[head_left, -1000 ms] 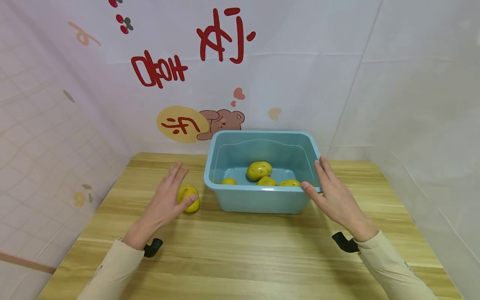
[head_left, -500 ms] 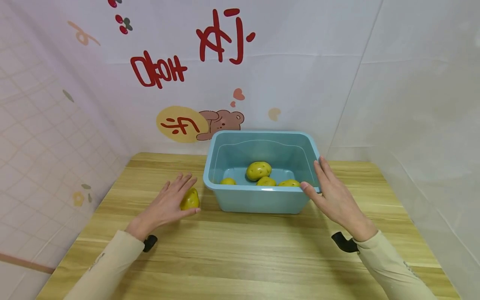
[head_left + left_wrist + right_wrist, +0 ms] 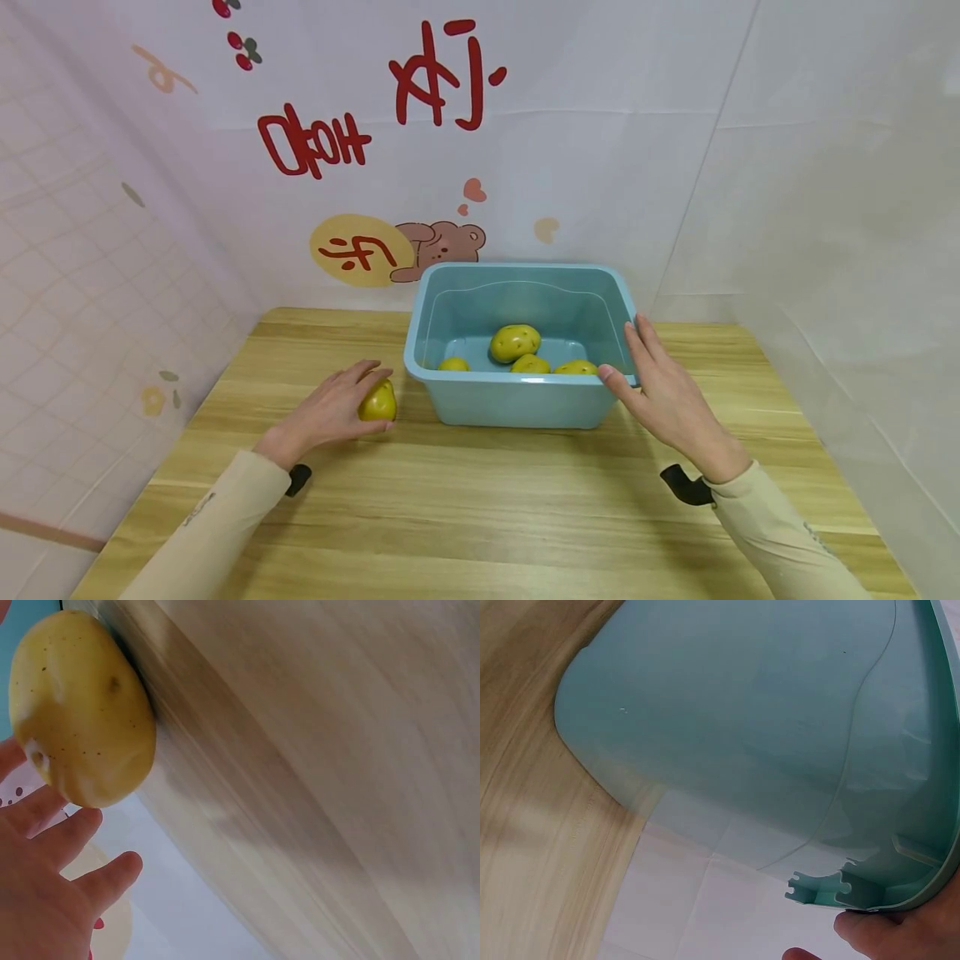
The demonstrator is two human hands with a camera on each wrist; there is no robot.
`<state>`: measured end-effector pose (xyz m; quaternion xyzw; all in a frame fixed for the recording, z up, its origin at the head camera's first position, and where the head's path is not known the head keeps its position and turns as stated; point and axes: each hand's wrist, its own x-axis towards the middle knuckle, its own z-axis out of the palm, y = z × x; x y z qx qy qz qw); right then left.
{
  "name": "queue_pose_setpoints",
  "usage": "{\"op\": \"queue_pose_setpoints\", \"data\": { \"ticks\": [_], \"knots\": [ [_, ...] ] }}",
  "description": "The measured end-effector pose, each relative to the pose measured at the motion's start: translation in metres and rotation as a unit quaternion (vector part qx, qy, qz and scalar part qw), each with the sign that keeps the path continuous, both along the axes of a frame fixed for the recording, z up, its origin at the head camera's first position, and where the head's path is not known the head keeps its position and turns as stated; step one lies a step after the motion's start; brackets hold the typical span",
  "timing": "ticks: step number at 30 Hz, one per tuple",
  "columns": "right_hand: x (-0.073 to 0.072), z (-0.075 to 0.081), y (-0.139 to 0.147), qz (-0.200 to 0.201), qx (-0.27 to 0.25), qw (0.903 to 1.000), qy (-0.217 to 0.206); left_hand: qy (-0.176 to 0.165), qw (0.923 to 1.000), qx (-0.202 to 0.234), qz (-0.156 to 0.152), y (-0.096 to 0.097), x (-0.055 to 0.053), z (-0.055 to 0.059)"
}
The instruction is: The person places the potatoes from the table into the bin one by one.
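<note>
My left hand (image 3: pixel 337 407) curves round a yellow potato (image 3: pixel 378 402) on the table, fingers over its far side and thumb along its near side. Close up in the left wrist view, the potato (image 3: pixel 82 709) shows dark specks and shallow dimples, with fingertips (image 3: pixel 79 825) against its lower end and the little finger apart. To its right stands a light blue plastic bin (image 3: pixel 517 404). My right hand (image 3: pixel 671 404) rests on the bin's front right corner, fingers fairly straight along the right rim, thumb at the front rim. The right wrist view shows the bin's outer wall (image 3: pixel 727 712).
Several more potatoes lie inside the bin, one potato (image 3: pixel 515 342) whole in view and the others partly hidden by the front wall. The wood-grain table (image 3: pixel 480 508) meets a white printed cloth wall (image 3: pixel 570 167) behind the bin, with side walls left and right.
My left hand has lowered onto the potato, its fingers going from straight to curled round it. The right hand has stayed at the bin's corner.
</note>
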<state>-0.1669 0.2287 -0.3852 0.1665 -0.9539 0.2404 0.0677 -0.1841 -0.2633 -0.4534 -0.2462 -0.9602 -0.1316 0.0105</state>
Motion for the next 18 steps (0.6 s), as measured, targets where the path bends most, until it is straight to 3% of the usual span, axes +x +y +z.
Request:
{"op": "queue_pose_setpoints", "data": {
  "ticks": [7,11,14,18],
  "knots": [
    [0.0,-0.0005,0.0,0.001,0.0,1.0,0.005,-0.005,1.0,-0.003,-0.004,-0.0037,-0.0023,-0.0038],
    [-0.0002,-0.0006,0.0003,0.002,0.001,1.0,0.005,-0.031,0.9995,0.0,0.001,-0.0047,-0.0017,-0.0036],
    [0.0,-0.0008,0.0009,0.003,0.001,1.0,0.003,-0.052,0.9986,0.009,0.007,-0.0046,-0.0013,-0.0035],
    [-0.0002,-0.0014,0.0008,0.001,0.003,1.0,0.001,-0.051,0.9981,0.031,0.016,-0.0039,0.0003,-0.0055]
  ]
}}
